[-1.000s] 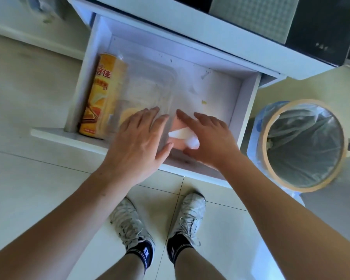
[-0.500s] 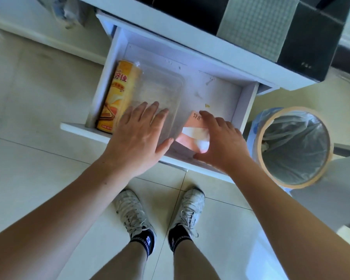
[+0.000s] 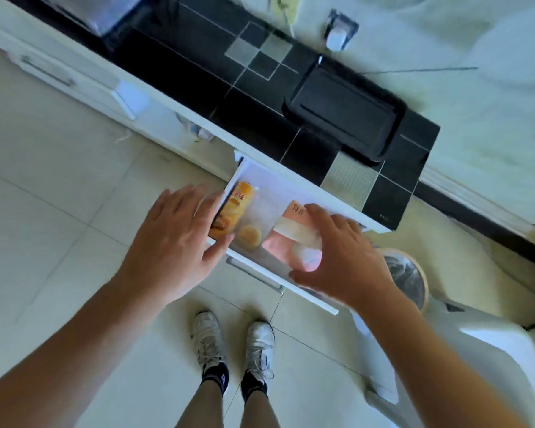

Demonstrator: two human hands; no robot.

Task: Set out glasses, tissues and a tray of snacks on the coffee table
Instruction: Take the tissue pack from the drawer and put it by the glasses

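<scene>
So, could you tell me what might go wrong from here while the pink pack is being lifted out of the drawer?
1. The right hand grips the soft pink tissue pack from above only; it could sag or slip back into the drawer.
2. The left hand hovers open at the drawer's left edge, beside the yellow snack can, and may knock it.
3. The open drawer juts out over the feet, so shins may bump it.

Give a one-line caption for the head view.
Right hand grips pink tissue pack in open drawer; left hand hovers open.
</scene>
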